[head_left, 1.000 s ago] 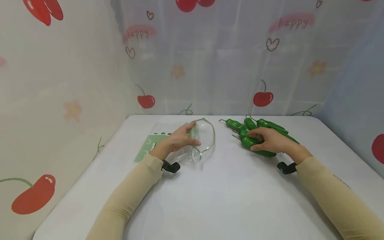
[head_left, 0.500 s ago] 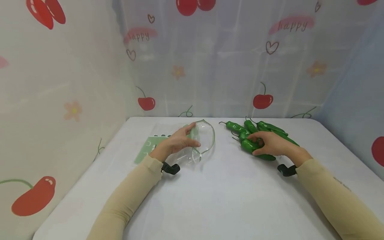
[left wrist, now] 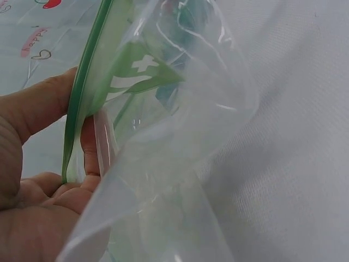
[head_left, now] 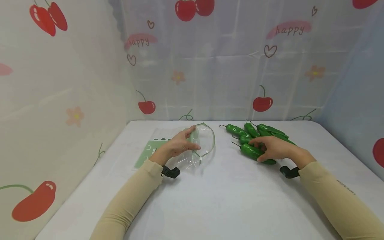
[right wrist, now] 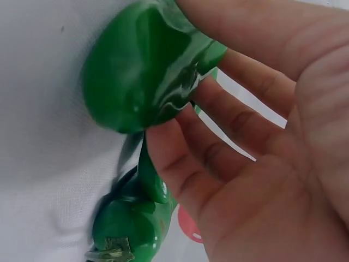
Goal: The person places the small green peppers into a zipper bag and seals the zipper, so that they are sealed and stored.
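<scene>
In the head view, my left hand [head_left: 180, 144] holds the mouth of a clear zip bag [head_left: 207, 141] with a green-edged opening. The left wrist view shows the thumb against the bag's green rim [left wrist: 87, 71] and curled fingers beneath, partly behind the film. My right hand [head_left: 279, 148] grips the nearest green pepper [head_left: 251, 151], thumb on its near side and fingers on the far side. That pepper lies on the table in front of several others [head_left: 237, 129]. In the right wrist view, the fingers curl around the glossy pepper [right wrist: 131, 71], while another pepper [right wrist: 131, 224] lies beyond it.
A white table [head_left: 204, 206] carries everything. The bag's body, with a green printed panel [head_left: 150, 151], stretches to the left of my left hand. Cherry-patterned curtains [head_left: 207, 73] enclose the back and sides. A small black camera [head_left: 290, 172] sits on the right wrist.
My right hand has drawn slightly nearer, with the front pepper now a little apart from those behind. The left hand and bag keep their place; the head view has tilted up slightly.
</scene>
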The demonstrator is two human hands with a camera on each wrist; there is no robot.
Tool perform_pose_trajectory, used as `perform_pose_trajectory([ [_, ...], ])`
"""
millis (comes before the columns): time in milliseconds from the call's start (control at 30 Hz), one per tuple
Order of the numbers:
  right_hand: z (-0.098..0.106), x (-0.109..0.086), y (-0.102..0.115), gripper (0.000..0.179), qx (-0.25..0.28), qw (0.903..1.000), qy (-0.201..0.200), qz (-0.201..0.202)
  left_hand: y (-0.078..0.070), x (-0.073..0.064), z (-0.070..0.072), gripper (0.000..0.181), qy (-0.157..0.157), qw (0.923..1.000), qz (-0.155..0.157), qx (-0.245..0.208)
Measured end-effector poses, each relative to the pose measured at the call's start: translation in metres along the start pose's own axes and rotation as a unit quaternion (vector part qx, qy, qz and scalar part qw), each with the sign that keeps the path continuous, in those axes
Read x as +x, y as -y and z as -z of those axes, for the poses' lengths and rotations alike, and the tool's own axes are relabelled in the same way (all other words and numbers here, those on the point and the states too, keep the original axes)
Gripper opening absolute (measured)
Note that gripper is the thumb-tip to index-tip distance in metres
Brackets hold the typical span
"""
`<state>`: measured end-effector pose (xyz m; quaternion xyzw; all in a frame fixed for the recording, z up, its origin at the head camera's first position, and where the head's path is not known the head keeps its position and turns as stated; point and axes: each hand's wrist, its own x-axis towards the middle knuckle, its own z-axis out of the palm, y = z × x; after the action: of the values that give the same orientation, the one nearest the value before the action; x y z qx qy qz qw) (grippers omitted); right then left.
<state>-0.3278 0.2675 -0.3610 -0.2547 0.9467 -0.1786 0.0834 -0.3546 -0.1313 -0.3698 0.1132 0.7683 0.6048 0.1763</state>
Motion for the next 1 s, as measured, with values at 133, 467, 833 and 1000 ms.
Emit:
perform_pose_trajectory([
  [133, -0.0003, -0.0003, -0.0009, 0.071, -0.011, 0.9999, 0.011, 0.007, -0.0002, 0.0005, 0.0002, 0.111, 0.001, 1.0, 0.001, -0.001],
  [467, -0.0005, -0.0012, -0.0012, 0.075, -0.019, 0.9993, 0.03, -0.008, -0.0015, -0.0014, -0.0002, 0.112, 0.001, 1.0, 0.007, 0.001],
  [833, 0.0025, -0.0013, -0.001, 0.059, 0.002, 0.9999, 0.005, -0.015, 0.0006, 0.0002, 0.0014, 0.111, 0.013, 0.9998, -0.002, -0.018],
  [1000, 0.0049, -0.0006, 0.0002, 0.053, 0.025, 0.9994, -0.005, -0.024, 0.0009, 0.0008, 0.0014, 0.11, 0.012, 0.9998, -0.002, -0.018],
])
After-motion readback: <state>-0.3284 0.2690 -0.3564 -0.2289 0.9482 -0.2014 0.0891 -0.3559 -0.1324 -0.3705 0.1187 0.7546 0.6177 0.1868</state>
